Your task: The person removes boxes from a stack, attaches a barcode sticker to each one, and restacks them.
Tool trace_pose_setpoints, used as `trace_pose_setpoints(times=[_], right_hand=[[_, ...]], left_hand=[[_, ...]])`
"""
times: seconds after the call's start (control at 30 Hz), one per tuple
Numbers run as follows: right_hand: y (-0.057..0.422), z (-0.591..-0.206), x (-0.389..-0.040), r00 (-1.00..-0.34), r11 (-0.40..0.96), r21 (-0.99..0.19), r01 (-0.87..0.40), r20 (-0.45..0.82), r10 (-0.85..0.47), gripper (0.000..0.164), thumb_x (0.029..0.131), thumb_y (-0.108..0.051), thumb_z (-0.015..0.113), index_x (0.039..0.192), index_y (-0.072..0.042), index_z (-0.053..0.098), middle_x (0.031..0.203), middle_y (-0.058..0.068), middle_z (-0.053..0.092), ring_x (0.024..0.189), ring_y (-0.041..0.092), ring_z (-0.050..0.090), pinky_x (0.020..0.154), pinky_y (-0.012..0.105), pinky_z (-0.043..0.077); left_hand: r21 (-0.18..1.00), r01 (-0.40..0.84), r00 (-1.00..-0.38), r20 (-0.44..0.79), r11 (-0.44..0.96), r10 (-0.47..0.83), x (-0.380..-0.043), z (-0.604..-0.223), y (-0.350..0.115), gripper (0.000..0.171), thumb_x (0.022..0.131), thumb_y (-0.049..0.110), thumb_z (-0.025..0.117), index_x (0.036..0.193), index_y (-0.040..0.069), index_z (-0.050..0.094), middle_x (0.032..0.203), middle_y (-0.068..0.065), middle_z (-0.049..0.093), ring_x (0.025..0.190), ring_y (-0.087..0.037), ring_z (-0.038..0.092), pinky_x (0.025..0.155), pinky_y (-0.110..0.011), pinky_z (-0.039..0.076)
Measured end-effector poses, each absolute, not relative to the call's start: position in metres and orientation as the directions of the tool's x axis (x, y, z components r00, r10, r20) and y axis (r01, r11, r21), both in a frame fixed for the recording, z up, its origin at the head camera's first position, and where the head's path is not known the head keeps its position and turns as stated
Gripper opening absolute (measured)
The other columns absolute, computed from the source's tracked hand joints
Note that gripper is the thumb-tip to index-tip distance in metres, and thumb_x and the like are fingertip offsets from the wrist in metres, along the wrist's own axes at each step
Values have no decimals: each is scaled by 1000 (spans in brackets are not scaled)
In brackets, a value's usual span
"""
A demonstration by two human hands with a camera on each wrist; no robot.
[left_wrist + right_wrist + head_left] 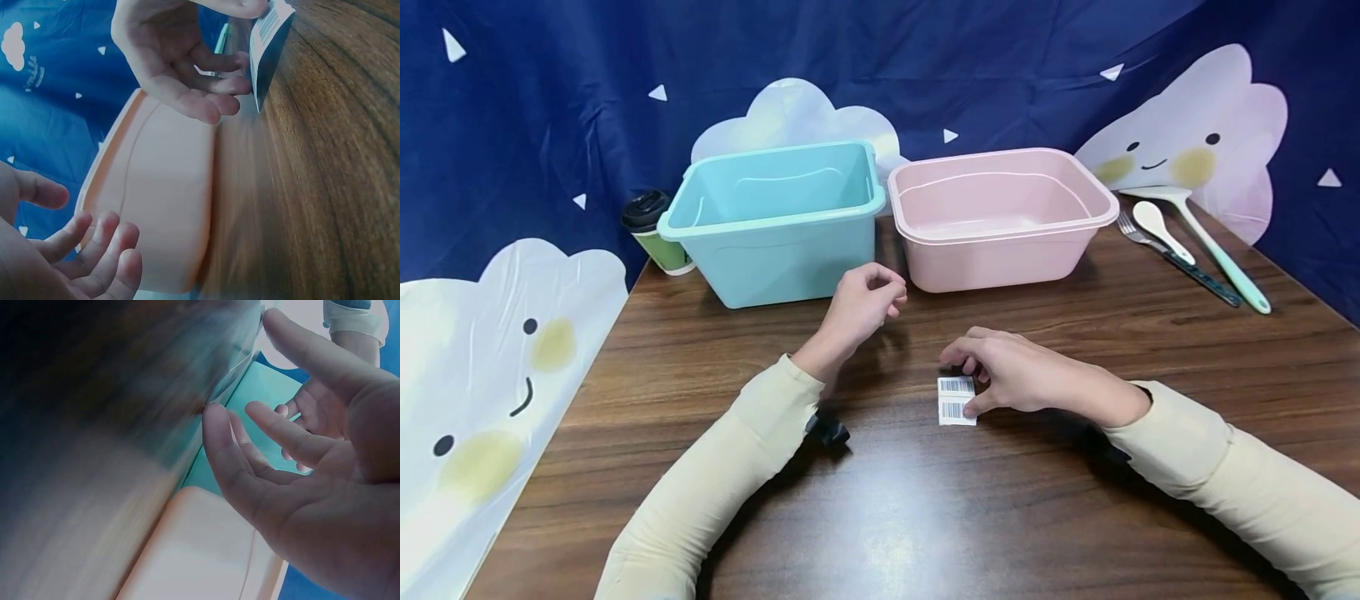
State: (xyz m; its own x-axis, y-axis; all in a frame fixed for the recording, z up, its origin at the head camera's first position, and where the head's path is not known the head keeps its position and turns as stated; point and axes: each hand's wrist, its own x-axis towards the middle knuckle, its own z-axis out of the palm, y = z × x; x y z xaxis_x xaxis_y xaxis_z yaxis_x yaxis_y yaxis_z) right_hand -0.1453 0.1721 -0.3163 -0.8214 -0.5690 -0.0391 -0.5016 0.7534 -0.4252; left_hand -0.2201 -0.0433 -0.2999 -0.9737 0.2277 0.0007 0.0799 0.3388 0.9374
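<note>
A small white label with two printed barcodes (956,387) is at my right hand (1011,371), close over the brown table. The right thumb overlaps its near edge, and the fingertips are at its far side. In the left wrist view the label (270,28) stands tilted against the right thumb and fingertips, a dark side below it. From the right wrist, it shows only as a thin pale sheet between thumb and forefinger. My left hand (863,302) hovers in front of the gap between the two basins, fingers loosely bent and holding nothing.
A light blue basin (782,258) and a pink basin (992,262) stand at the back. Left of them is a green cup with black lid (658,237). At the right lie a fork (1180,260), a white spoon (1161,229) and a green-handled turner (1225,262).
</note>
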Motion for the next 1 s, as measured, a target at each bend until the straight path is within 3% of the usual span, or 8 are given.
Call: trace_pose_setpoints(times=[0.27, 0.53, 1.0], right_hand=[[170, -317, -146, -823, 767, -389, -510, -41, -567, 54, 74, -11, 89, 123, -8, 66, 104, 4, 64, 87, 14, 61, 75, 30, 50], [168, -319, -147, -822, 780, -341, -525, -35, -568, 53, 74, -12, 90, 121, -7, 66, 101, 2, 66, 87, 13, 62, 76, 32, 51], [169, -319, -148, -780, 716, -394, -577, 6, -626, 41, 75, 0, 84, 113, -5, 69, 95, 1, 67, 82, 9, 61, 72, 24, 50]], left_hand=[[938, 72, -974, -6, 338, 225, -220, -301, -44, 13, 101, 15, 58, 103, 6, 67, 98, -11, 71, 76, -17, 64, 62, -20, 48], [936, 69, -974, -11, 346, 225, -219, -302, -43, 14, 101, 17, 58, 103, 6, 67, 98, -11, 71, 76, -17, 65, 61, -20, 47], [934, 78, -972, -6, 350, 233, -219, -301, -44, 15, 101, 16, 57, 104, 5, 68, 97, -10, 71, 75, -17, 65, 61, -19, 47]])
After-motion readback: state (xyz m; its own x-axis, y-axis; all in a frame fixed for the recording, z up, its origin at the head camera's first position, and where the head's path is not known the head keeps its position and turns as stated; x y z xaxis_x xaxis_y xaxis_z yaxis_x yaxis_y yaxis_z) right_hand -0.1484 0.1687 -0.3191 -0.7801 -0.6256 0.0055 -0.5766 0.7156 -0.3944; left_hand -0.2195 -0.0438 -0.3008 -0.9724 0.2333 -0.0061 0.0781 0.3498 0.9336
